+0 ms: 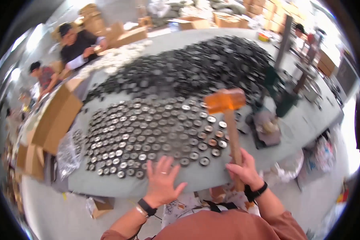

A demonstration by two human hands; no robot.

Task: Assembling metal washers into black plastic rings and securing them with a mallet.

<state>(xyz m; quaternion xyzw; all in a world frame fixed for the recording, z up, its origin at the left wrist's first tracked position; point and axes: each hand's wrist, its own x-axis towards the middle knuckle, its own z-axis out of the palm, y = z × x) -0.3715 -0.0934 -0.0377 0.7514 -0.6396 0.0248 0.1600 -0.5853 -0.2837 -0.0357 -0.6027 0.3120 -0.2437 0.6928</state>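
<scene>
My right hand (244,170) is wrapped round the wooden handle of a mallet (225,101); its orange, see-through head is raised over the right end of the laid-out parts. Fingers spread, my left hand (163,182) is at the table's near edge, its fingertips by the nearest row. Many small round dark parts with shiny metal centres (148,132) lie in rows across the table. A few at the right, below the mallet head, have copper-coloured centres (212,142). Whether my left fingertips touch any part, I cannot tell.
A big heap of black pieces (188,66) covers the table's far side. Green bench presses (286,104) stand at the right, beside a dark metal block (267,128). An open cardboard box (58,120) and clear plastic bag (70,154) are at the left. Other people (78,48) work beyond.
</scene>
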